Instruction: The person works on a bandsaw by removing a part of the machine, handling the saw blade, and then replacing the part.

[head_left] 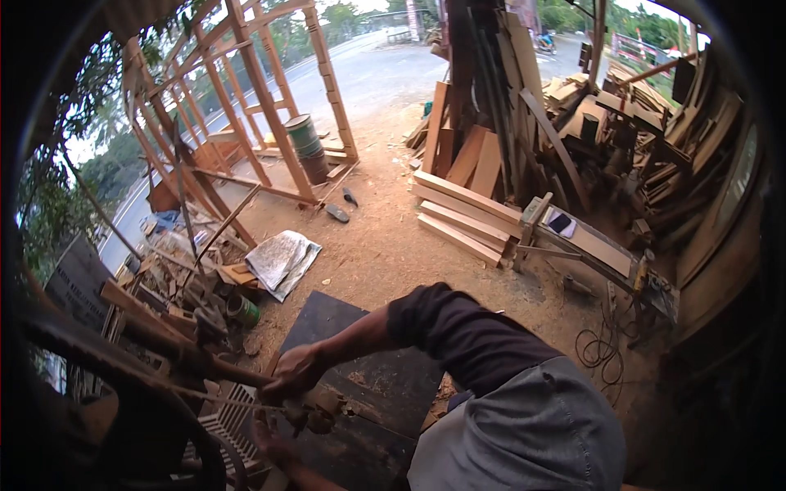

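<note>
My right hand (pixel 295 372) reaches out to the left from a dark sleeve and is closed around the end of a long brown wooden pole (pixel 176 340) that slants up to the left. Just below it sits a lumpy, sawdust-covered part (pixel 321 407), touching or very close to the hand. My left hand (pixel 274 446) lies lower, under that part, with its fingers curled; what it grips is hidden. Both hands work above a dark flat board (pixel 372 385) on the ground. My grey-clad leg fills the lower right.
A dark curved wheel-like frame (pixel 123 368) and a pale slatted crate (pixel 225 421) stand at the left. Behind are a green tin (pixel 243 310), a crumpled grey sheet (pixel 282 260), stacked planks (pixel 463 217), a timber frame (pixel 246 106), a barrel (pixel 307 146) and a coiled cable (pixel 602 348).
</note>
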`<state>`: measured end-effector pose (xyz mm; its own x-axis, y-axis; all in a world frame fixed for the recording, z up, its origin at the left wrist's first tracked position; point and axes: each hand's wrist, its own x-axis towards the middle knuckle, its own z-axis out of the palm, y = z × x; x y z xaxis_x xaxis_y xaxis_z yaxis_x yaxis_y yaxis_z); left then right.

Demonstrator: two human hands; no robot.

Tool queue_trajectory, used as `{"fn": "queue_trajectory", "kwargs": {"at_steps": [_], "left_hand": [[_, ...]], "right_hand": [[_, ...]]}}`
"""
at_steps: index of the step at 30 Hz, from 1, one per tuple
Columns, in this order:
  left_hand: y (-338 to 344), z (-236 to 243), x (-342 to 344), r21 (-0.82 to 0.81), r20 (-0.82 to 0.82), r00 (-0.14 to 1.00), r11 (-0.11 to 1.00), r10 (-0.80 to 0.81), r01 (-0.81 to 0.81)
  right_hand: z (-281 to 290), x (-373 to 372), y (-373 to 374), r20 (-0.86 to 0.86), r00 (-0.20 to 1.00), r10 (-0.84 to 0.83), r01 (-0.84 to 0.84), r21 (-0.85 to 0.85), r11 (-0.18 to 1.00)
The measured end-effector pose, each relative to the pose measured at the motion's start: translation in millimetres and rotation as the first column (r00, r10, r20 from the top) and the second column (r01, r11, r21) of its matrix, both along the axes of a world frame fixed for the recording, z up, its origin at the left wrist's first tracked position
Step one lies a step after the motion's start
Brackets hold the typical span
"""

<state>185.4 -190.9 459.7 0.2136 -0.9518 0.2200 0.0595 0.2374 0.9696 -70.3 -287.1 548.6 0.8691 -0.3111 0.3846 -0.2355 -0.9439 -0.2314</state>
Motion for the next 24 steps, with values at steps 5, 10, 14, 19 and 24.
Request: {"fn": "queue_trajectory", "kwargs": {"at_steps": [5,10,14,19,24], "left_hand": [[113.3,-29.5,4.2,0.02,0.13,0.873,0.879,0.471,-0.477],[230.8,-96.6,-27.7,-0.069,0.167,0.633,0.649,0.756,-0.757],[318.8,-87.3,-49.1,-0.007,0.233,0.374,0.386,0.898,-0.923],[493.1,-118.9,-71.3,0.248,0.028,-0.309,-0.306,0.951,-0.919],[684.3,-52.4,-108.0,0.109,0.014,-0.674,-0.671,0.739,-0.734]], "right_hand": [[-31.3,-103.3,22.3,0.0,0.994,-0.112,0.111,-0.152,0.982],[-129.3,-190.6,62.5,0.008,0.839,-0.543,0.54,-0.134,0.831],[-154.6,-207.4,110.7,0.045,0.788,-0.614,0.611,0.066,0.789],[-159.3,-164.6,104.1,0.087,0.935,-0.343,0.336,0.078,0.938],[-208.7,-136.5,20.9,-0.094,0.898,-0.43,0.431,-0.007,0.902]]}}
